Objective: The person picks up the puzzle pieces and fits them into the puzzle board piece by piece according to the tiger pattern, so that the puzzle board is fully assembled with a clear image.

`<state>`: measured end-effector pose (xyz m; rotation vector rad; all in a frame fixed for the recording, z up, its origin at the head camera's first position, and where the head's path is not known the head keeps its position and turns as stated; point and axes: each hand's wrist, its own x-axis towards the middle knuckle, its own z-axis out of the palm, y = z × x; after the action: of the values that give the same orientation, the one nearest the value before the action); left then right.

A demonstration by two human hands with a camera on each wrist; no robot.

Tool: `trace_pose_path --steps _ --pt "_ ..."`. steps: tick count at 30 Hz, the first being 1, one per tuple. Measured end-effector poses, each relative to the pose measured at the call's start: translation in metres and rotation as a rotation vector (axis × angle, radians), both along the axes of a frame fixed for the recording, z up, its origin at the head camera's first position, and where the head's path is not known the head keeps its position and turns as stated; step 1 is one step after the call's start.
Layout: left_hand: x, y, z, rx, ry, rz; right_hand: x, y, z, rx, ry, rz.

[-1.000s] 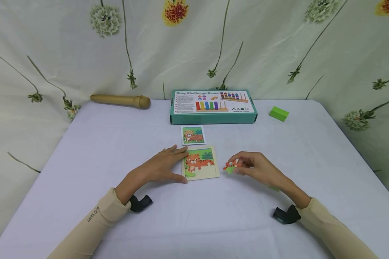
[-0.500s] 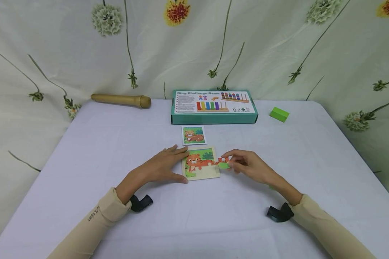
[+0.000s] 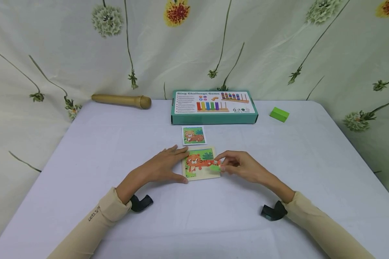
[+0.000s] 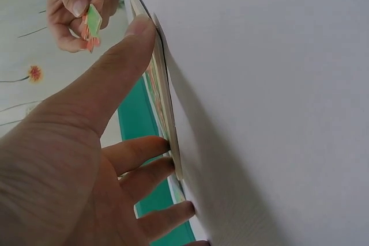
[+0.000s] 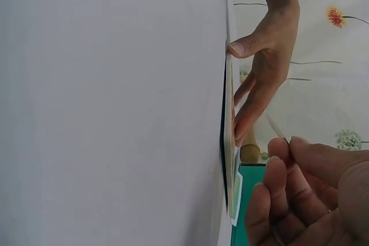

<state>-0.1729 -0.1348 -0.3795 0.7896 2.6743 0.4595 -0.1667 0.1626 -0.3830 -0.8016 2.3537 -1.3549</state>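
Observation:
A square wooden puzzle board (image 3: pixel 201 176) with a partly filled tiger picture lies mid-table. My left hand (image 3: pixel 163 163) rests spread along its left side, thumb (image 4: pixel 138 33) and fingertips on the frame. Over the board's right edge, my right hand (image 3: pixel 243 165) pinches a puzzle piece (image 3: pixel 215 167), orange striped with a green lower part, between thumb and fingers. In the left wrist view the puzzle piece (image 4: pixel 93 24) is raised above the board; in the right wrist view its thin edge (image 5: pixel 275 126) shows. Just behind the board lies a small picture card (image 3: pixel 193 135) of the same tiger.
A teal Ring Challenge Game box (image 3: pixel 214 108) stands at the back of the table. To its left lies a brown wooden microphone-shaped thing (image 3: pixel 121 101), to its right a green block (image 3: pixel 280 114). A flower-print cloth (image 3: pixel 269 46) hangs behind.
My right hand has moved left with the puzzle piece, from beside the board to over its right part. The left hand stays in place on the board.

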Motion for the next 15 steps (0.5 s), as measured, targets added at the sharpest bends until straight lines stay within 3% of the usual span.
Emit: trace_pose_path --steps 15 --pt "0.000 -0.001 -0.001 0.011 0.001 -0.004 -0.005 -0.013 -0.002 0.003 0.010 0.042"
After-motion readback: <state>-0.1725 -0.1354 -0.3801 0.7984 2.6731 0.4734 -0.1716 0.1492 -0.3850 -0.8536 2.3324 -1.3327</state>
